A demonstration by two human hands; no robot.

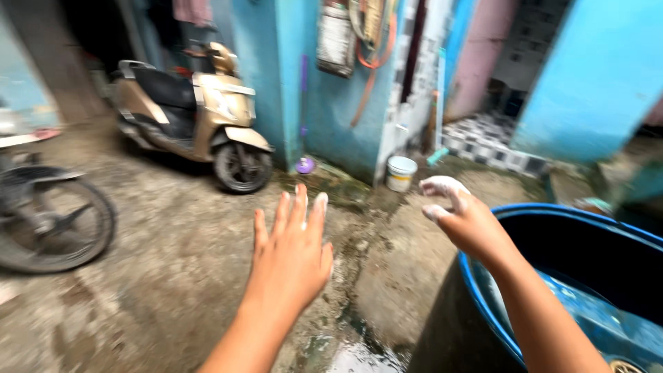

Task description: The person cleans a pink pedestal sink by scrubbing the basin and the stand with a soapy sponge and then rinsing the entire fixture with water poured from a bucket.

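Observation:
My left hand (293,255) is stretched out flat over the wet ground, fingers apart, holding nothing. White foam or soap clings to its fingertips. My right hand (461,215) is raised above the rim of a big blue barrel (483,304) at the lower right, fingers loosely curled and coated in white foam, with nothing in it. Water shows inside the barrel.
A gold scooter (197,114) is parked by the blue wall (276,83). A motorbike wheel (52,221) is at the left edge. A small white bucket (400,173) and a purple round object (304,165) sit at the wall's foot. A tiled step (483,141) lies behind.

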